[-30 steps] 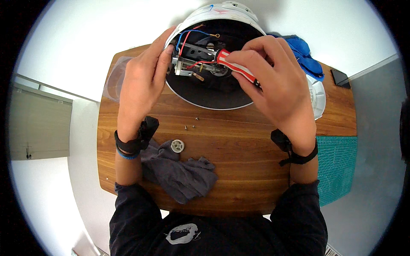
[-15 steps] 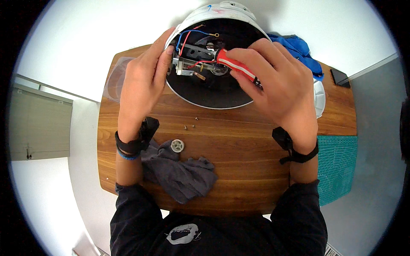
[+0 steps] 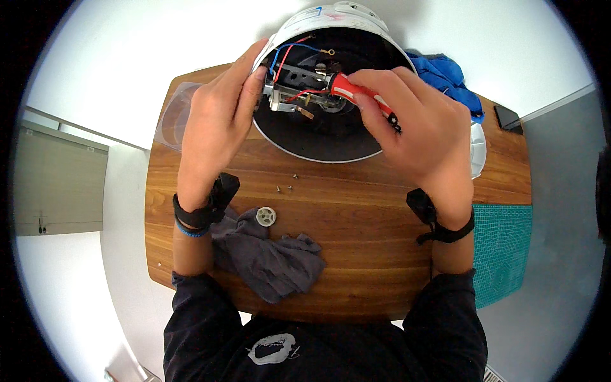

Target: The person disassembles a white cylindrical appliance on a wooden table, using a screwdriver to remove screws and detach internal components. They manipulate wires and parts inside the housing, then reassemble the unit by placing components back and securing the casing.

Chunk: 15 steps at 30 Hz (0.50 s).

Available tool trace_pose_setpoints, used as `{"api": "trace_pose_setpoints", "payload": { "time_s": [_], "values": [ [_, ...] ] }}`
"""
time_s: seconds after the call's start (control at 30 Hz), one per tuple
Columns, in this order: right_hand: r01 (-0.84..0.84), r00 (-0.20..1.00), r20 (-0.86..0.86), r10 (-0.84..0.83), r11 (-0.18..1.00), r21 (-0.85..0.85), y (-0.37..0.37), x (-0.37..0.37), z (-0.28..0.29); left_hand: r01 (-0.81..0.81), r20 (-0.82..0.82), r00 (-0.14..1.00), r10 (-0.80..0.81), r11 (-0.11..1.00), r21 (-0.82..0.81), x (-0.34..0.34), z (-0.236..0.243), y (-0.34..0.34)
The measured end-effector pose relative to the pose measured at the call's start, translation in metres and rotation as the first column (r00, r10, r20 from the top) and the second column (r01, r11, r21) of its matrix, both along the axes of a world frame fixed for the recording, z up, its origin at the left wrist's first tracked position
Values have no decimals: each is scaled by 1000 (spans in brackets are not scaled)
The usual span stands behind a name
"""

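A white round appliance housing lies open toward me, showing a dark interior with a metal bracket, red and blue wires and a small assembly. My left hand grips the housing's left rim, thumb against the edge. My right hand is closed on a red-and-white screwdriver, whose shaft end reaches into the metal assembly inside; the exact contact point is too small to make out.
The wooden table holds small screws, a round plastic part, a grey cloth, a green cutting mat, a phone, blue fabric, a clear container and a white part.
The housing has shifted slightly to the right with my left hand. My right hand and the screwdriver have moved a little rightward, and the fingers sit slightly differently on the handle.
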State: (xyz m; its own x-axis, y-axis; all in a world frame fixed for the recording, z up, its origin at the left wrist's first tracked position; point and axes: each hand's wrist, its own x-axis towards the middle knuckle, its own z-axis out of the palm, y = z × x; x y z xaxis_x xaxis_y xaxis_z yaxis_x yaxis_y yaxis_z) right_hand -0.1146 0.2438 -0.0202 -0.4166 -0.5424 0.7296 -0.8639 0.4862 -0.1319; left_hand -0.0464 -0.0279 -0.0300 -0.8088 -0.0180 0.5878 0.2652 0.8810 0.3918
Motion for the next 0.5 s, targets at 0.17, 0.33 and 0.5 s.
{"api": "trace_pose_setpoints", "payload": {
  "time_s": [0.17,0.33,0.5],
  "values": [
    [-135,971,-198,133,991,1,3,-14,3,-25,28,999,25,1000,-2,2,1,0],
    [-87,996,-25,85,991,-106,0,-9,-7,-27,22,999,27,999,-19,1,1,0],
    [29,992,122,-34,998,47,2,3,-4,-29,26,999,29,999,-18,1,3,5]
  ]
}}
